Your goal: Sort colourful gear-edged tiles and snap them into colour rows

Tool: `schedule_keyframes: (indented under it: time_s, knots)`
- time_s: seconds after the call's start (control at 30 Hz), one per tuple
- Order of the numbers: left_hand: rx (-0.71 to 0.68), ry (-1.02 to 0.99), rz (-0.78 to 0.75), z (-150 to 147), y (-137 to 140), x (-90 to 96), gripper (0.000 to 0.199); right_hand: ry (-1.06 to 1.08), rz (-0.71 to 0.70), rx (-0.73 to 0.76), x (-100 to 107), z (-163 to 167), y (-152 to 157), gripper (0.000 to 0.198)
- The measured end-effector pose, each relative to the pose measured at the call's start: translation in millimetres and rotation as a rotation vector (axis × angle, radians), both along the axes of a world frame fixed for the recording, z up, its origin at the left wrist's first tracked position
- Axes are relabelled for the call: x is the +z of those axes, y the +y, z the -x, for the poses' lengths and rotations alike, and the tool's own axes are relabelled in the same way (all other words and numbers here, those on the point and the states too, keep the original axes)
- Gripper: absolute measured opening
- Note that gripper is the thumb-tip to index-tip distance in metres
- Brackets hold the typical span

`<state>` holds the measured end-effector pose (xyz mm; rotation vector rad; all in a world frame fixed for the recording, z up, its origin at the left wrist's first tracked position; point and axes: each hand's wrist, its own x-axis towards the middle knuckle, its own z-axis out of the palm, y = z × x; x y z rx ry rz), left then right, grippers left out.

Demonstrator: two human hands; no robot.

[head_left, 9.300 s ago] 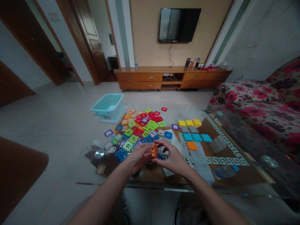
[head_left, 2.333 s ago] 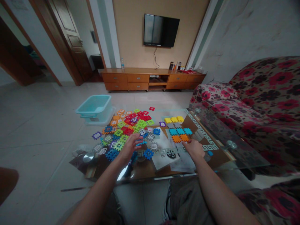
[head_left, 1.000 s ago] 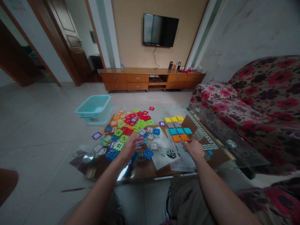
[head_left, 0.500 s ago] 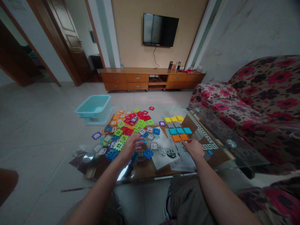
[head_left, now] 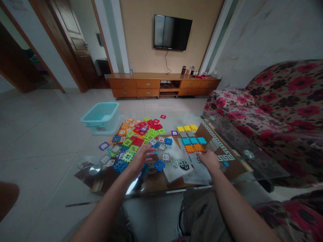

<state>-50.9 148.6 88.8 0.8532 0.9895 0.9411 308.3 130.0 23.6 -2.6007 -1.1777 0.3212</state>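
Note:
My left hand [head_left: 142, 157] hovers at the near right side of a heap of colourful interlocking plastic tiles, fingers apart, with blue tiles under and around it. A blue tile [head_left: 159, 165] lies just right of its fingertips. Beside the neat group of tiles, my right hand [head_left: 210, 159] has its fingertips just below an orange tile [head_left: 198, 148]; its fingers look loosely apart and nothing shows in them. That group has rows of orange, turquoise tiles [head_left: 193, 140], grey tiles [head_left: 186, 134] and yellow tiles [head_left: 187, 128]. A purple tile [head_left: 174, 133] lies left of the grey row.
The glass table [head_left: 242, 173] has papers [head_left: 174, 173] visible beneath my hands. A turquoise plastic bin [head_left: 101, 116] stands at the table's far left. Red tiles [head_left: 141, 128] and green tiles [head_left: 151, 133] fill the heap. A flowered sofa [head_left: 277, 114] borders the right side.
My right hand has shifted very slightly away from the orange tiles. My left hand stays nearly in place, and the tiles look unmoved.

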Motion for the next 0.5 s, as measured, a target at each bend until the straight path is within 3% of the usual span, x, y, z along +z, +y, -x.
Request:
schedule_keyframes:
  time_s: [0.23,0.33,0.5]
  knots:
    - [-0.017,0.087,-0.016,2,1,-4.7,0.045,0.008,-0.008,-0.012,2,-4,-5,0.041]
    - [-0.011,0.227,-0.028,3,3,-8.6,0.040,-0.022,-0.094,-0.010,11,10,-4,0.036]
    - [0.016,0.456,-0.109,7,9,-16.5,0.040,-0.028,-0.286,0.215,19,52,5,0.018]
